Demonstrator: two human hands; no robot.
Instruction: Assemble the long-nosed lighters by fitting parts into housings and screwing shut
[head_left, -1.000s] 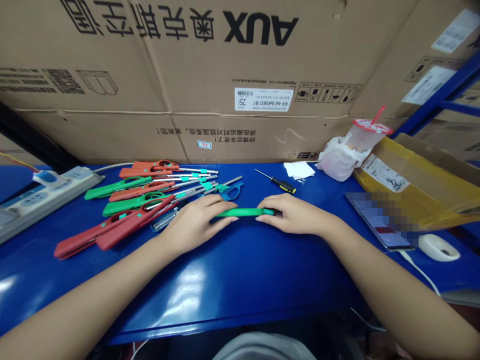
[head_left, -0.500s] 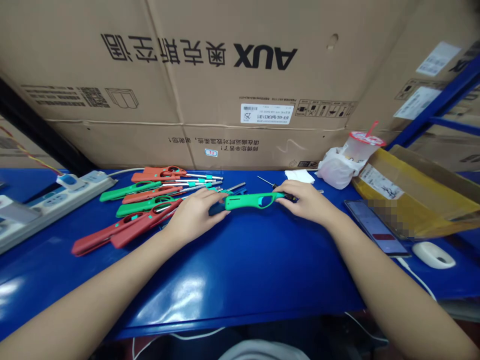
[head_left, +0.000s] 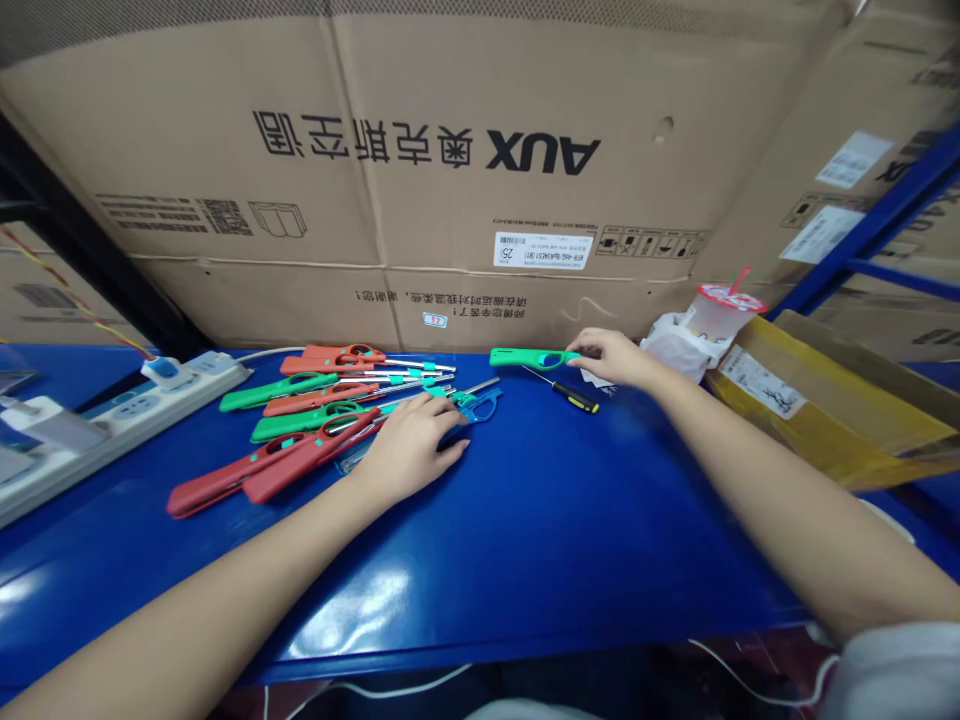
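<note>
while a bag point(head_left: 670, 344) holds a cup point(head_left: 714, 318), the right hand point(head_left: 611, 356) — a lighter point(head_left: 521, 357).

Blue tbl point(head_left: 562, 530), red/grn lighters point(head_left: 289, 470), screwdriver point(head_left: 576, 397), pwr strip point(head_left: 135, 408)

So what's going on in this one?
A person's right hand holds a green lighter near the back of a blue table, with a screwdriver just in front of it. The left hand is open beside a blue lighter; whether they touch is unclear. Red and green lighters lie grouped at left.
</note>
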